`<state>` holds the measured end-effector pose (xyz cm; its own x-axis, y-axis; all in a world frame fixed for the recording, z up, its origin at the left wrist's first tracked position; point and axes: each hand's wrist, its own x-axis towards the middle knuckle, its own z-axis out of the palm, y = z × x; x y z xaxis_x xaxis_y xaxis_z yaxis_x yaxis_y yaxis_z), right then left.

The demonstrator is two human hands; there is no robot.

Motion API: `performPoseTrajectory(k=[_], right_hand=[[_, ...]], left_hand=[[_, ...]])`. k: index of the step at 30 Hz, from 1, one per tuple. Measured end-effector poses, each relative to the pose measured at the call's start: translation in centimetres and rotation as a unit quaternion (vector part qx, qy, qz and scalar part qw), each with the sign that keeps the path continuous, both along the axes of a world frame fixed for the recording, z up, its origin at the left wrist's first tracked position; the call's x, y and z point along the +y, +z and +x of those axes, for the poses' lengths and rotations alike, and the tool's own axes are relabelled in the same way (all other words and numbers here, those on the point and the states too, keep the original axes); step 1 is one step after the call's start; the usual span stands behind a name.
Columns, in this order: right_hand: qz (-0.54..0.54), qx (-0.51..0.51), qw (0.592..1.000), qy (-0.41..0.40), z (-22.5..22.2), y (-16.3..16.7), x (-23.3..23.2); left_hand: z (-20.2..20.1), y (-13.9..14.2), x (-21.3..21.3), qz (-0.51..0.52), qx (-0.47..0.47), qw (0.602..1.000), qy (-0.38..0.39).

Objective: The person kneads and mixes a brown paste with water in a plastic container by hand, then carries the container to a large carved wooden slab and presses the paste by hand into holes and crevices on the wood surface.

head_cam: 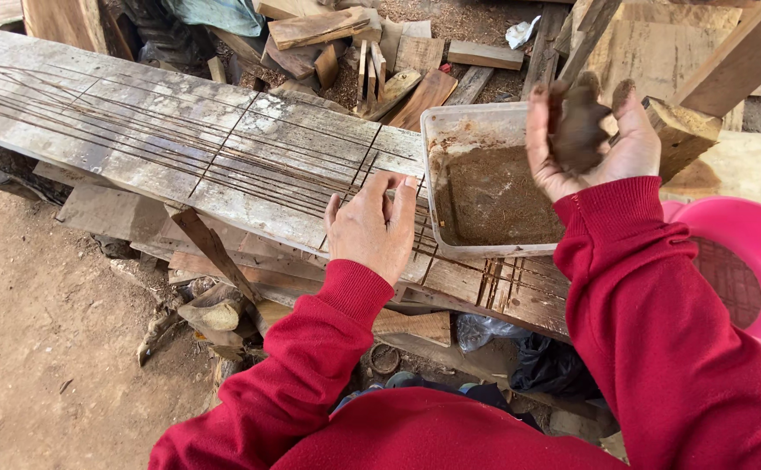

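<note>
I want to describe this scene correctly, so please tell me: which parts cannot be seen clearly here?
All in the head view:
- Pink basin: cut off by the right edge and covered by the red sleeve.
- Right hand: its palm is hidden under the brown lump.
- Tub: its bottom is hidden by brown paste.
- Left hand: its fingertips hide the wires below.

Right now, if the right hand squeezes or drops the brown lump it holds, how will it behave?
The brown lump in the right hand looks moist and soft, so it would probably deform rather than crack. It likely smears fingers, like the residue in the plastic tub.
</note>
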<state>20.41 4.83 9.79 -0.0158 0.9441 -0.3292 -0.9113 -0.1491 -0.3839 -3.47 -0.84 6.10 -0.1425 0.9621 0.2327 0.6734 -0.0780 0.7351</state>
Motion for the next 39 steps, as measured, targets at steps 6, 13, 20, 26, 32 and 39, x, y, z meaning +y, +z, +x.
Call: performPoseTrajectory(k=[6,13,20,26,32,39], right_hand=[[0.048,0.061,0.996,0.039,4.2,-4.6,3.4],[0.018,-0.173,0.985,-0.021,6.1,1.1,1.3],[0.066,0.010,0.998,-0.011,6.0,0.2,1.5],[0.155,0.088,0.960,0.217,4.0,-1.6,4.6],[0.051,-0.114,0.940,0.316,-1.8,2.6,-1.1],[0.014,0.058,0.898,0.435,-4.6,5.5,-11.1]], left_hand=[[0.3,0.2,-0.2,-0.001,0.000,1.000,-0.013],[-1.1,0.5,-1.5,-0.011,-0.006,1.000,-0.002],[-3.7,-0.5,-5.3,-0.014,0.023,0.997,0.066],[-3.1,-0.2,-10.3,0.019,-0.010,0.987,0.157],[3.3,1.7,-14.7,0.035,-0.171,0.967,0.185],[8.2,3.3,-22.0,0.015,-0.253,0.939,0.232]])
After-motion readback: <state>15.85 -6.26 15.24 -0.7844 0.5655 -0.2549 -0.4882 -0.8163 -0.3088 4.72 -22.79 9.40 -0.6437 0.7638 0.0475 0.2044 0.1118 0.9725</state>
